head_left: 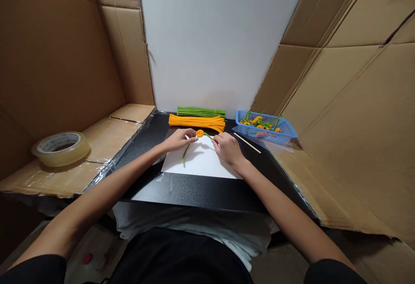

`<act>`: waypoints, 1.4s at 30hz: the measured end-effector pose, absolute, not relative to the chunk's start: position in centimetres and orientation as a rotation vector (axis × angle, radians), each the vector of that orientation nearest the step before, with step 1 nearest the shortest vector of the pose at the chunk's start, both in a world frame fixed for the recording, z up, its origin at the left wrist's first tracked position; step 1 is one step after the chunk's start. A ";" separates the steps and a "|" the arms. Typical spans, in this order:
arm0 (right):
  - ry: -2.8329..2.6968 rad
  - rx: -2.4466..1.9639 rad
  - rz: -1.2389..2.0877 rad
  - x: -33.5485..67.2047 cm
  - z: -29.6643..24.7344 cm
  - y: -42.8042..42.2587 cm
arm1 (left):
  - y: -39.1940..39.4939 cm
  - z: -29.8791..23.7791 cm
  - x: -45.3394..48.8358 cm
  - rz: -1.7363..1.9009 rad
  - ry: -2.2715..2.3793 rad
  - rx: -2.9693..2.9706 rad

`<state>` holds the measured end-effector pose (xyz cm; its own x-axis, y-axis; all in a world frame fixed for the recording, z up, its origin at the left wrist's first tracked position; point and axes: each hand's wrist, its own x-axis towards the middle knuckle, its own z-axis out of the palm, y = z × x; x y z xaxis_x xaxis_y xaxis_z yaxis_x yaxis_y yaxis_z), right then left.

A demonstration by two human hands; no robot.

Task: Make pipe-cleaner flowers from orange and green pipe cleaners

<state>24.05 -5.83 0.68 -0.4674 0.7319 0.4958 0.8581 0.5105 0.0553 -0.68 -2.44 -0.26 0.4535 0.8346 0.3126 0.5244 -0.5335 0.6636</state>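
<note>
Left hand [177, 140] and right hand [227, 148] pinch a fuzzy orange pipe-cleaner flower [200, 133] on a green stem [185, 153]. It looks light and bendy; hold it by the stem.

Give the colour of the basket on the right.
Blue: the plastic basket shows best in the head view.

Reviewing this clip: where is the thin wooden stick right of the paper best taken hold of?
Probably around its middle, pinched from above by the right hand, coming from the side of the white sheet. The thin wooden stick is straight and lies flat on the black tabletop, so fingertips can close across its shaft.
</note>
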 end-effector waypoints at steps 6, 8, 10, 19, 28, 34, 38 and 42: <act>-2.324 -1.296 -0.311 24.0 0.4 -5.8 | -2.6 -0.2 0.1 1.142 1.085 2.015; -2.300 -1.295 -0.262 24.0 0.2 -5.9 | -3.1 0.2 0.3 1.204 1.071 2.040; -2.239 -1.235 -0.191 23.9 0.0 -5.9 | -3.8 0.7 0.6 1.254 1.053 2.106; -2.028 -0.902 0.041 23.6 0.0 -6.1 | -5.9 1.0 1.5 1.261 0.929 2.394; -2.077 -0.742 0.034 23.4 0.2 -6.7 | -6.3 0.8 1.7 1.478 0.892 2.772; -2.096 -0.752 -0.010 23.3 0.0 -6.7 | -6.5 0.9 1.6 1.352 0.916 2.988; -2.113 -0.743 -0.057 23.3 0.1 -6.9 | -6.4 0.9 1.6 1.388 0.861 3.006; -2.125 -0.723 -0.107 23.3 0.2 -7.3 | -6.3 0.7 1.6 1.461 0.751 2.996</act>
